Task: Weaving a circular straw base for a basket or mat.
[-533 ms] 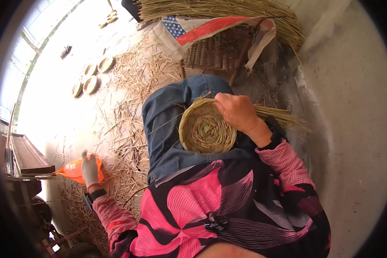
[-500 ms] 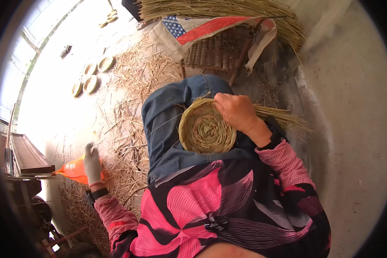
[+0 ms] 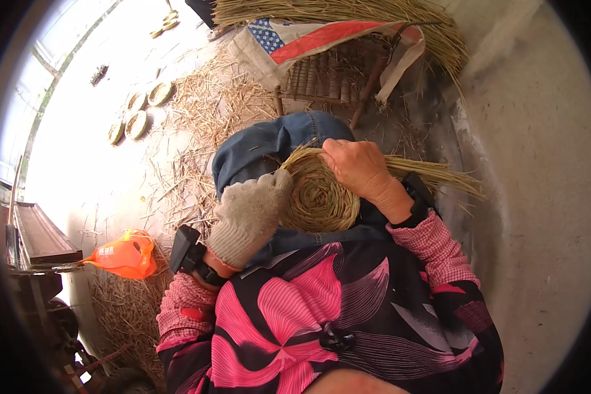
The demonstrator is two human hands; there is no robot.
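Note:
A small round basket (image 3: 319, 199) of coiled straw rests on my lap, its spiral bottom facing up at me. My right hand (image 3: 358, 167), bare, is closed on its upper right rim. From under that hand a bundle of loose straw (image 3: 440, 174) sticks out to the right. At the upper left rim sits my left hand (image 3: 251, 210) in a grey knitted glove, fingers curled against the edge; its fingertips are partly hidden. Short straw ends poke up from the rim between both hands.
An orange plastic bag (image 3: 126, 255) hangs at the left beside a machine (image 3: 43, 308). Several finished baskets (image 3: 136, 125) lie on the floor at the upper left. Loose straw (image 3: 184, 157) litters the floor. Ahead stands a bamboo chair (image 3: 328, 79) with a cloth and a straw sheaf (image 3: 348, 12).
My left hand has come from beside the orange bag, rightward to the basket's upper left rim. The right hand keeps its hold on the rim.

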